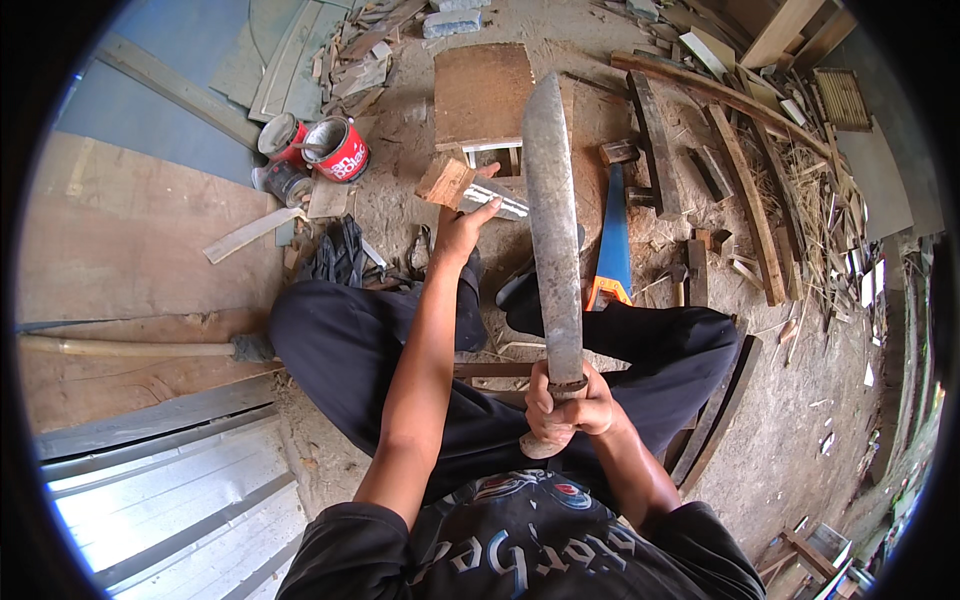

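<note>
My right hand [572, 405] is wrapped round the handle of a large machete [553, 220], held close to my body. Its long, broad grey blade points away from me and hides part of what lies behind. With my left arm stretched forward, my left hand [462, 228] grips a short wooden block [448, 183]. The block has a rough brown end and a side with white marks, and lies just left of the blade. Beyond it stands a small low wooden stool [485, 95] with a brown top.
A handsaw [614, 230] with a blue blade and orange handle lies right of the machete, near a hammer [678, 280]. Timber pieces [750, 200] and scraps cover the right side. Red paint cans [338, 150] stand at left, by a plywood sheet [140, 210].
</note>
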`<state>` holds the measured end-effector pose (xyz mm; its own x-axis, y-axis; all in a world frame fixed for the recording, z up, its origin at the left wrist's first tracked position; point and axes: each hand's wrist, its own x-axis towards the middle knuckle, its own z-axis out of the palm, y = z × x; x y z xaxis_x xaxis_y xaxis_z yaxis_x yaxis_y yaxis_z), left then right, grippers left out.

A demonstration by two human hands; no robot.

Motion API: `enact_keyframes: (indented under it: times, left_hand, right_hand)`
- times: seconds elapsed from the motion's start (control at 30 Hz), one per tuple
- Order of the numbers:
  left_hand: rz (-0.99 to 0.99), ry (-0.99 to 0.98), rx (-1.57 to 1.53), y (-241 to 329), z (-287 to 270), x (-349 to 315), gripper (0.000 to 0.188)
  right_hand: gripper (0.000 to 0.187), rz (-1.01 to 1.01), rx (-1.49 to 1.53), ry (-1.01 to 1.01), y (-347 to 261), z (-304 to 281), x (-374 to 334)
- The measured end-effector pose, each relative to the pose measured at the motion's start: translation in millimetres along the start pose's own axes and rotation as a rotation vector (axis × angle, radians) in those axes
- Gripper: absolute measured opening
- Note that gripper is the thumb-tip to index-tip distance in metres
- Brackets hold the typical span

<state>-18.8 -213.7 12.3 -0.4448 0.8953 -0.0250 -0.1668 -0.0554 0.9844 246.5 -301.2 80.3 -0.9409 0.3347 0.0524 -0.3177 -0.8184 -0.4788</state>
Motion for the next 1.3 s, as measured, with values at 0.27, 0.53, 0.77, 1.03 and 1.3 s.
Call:
enact_keyframes:
  times: [0.27, 0.53, 0.77, 1.03, 1.3]
  left_hand:
    - [0.050, -0.027, -0.039, -13.4, -4.3, 5.5, 0.051]
    - [0.146, -0.089, -0.032, -26.2, -9.4, 14.0, 0.050]
    - [0.270, 0.000, 0.028, -25.4, -2.9, 6.1, 0.028]
    - [0.137, 0.181, 0.136, -9.4, 12.1, -0.6, 0.024]
    - [0.109, 0.096, 0.131, -1.3, 18.2, -19.0, 0.035]
  right_hand:
    - [0.017, 0.009, 0.123, -0.024, 2.7, -3.6, -0.7]
    - [0.017, -0.005, 0.219, -0.021, 5.6, -4.5, -0.9]
    - [0.017, -0.005, 0.311, -0.032, 7.7, -8.0, -1.5]
    - [0.015, -0.059, 0.480, -0.099, 9.5, -19.8, -1.1]
    - [0.013, -0.088, 0.548, -0.045, 4.1, -26.2, 0.2]
